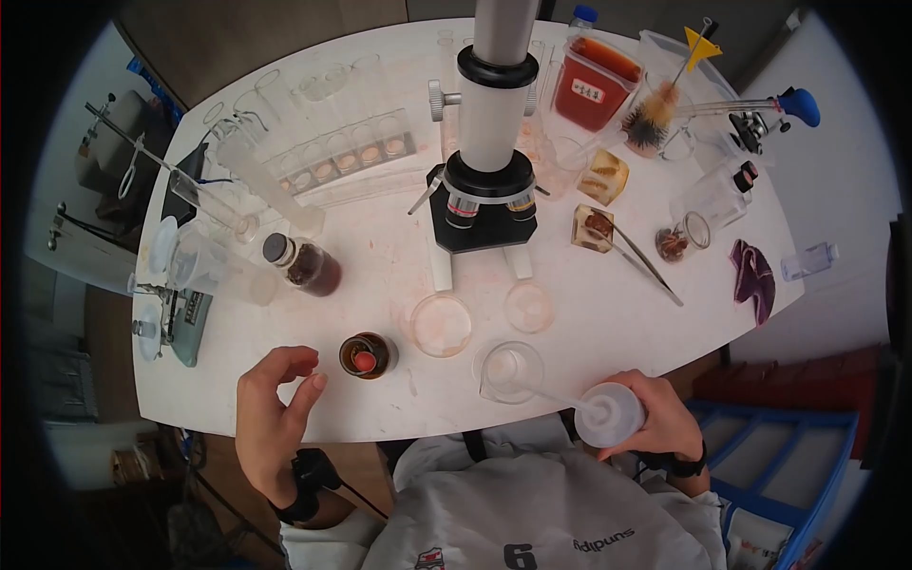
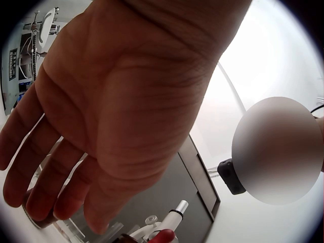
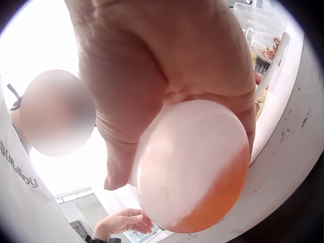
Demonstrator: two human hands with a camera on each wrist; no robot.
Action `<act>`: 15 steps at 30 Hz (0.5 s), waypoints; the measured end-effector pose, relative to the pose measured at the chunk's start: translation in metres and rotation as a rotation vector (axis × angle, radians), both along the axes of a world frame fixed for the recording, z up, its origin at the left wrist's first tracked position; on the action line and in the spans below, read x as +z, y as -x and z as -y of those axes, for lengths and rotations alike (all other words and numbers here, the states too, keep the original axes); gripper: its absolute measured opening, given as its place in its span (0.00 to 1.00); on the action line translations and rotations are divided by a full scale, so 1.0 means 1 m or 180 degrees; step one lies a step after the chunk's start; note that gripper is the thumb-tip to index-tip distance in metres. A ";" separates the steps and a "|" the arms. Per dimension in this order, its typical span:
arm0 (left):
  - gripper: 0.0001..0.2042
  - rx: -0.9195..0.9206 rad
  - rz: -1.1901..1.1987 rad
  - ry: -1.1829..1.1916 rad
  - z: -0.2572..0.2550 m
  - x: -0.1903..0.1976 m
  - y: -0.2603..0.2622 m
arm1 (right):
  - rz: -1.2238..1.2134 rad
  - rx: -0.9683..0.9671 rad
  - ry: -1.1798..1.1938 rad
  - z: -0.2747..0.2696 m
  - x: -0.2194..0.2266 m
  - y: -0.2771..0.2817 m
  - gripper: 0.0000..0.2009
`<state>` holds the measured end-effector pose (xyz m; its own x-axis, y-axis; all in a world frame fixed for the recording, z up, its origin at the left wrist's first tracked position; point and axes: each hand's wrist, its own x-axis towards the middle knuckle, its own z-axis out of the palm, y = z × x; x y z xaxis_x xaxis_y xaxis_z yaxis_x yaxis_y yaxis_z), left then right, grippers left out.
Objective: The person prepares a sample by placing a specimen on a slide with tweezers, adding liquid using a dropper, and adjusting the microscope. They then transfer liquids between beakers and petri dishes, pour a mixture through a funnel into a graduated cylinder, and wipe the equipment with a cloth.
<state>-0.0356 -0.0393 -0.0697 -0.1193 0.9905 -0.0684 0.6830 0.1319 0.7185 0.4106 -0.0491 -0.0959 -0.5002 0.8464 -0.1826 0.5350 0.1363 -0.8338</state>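
White plastic squeeze bottle (image 1: 619,418), gripped in the right hand (image 1: 669,418); its spout (image 1: 559,396) slants leftward to the glass beaker (image 1: 511,371), which stands between the hands, nearer the right. Left hand (image 1: 275,418), empty, loosely bent, hangs beside the brown jar (image 1: 381,352). Petri dishes (image 1: 441,325), then the microscope (image 1: 501,104), stand beyond, clear of the spout.

A white tabletop desk (image 1: 399,404) bears a clear round beaker (image 1: 510,369) near its front edge. Crumpled purple cloth (image 1: 751,281) lies by the right.
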 end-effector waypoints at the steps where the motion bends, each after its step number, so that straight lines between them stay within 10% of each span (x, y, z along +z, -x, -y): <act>1: 0.12 0.0004 -0.0008 0.0011 0.000 0.000 0.000 | 0.0022 -0.0015 -0.0011 0.000 0.001 0.001 0.42; 15: 0.13 -0.0002 -0.0047 -0.0041 0.000 -0.003 0.002 | -0.0030 -0.0369 -0.0038 0.004 -0.002 0.012 0.34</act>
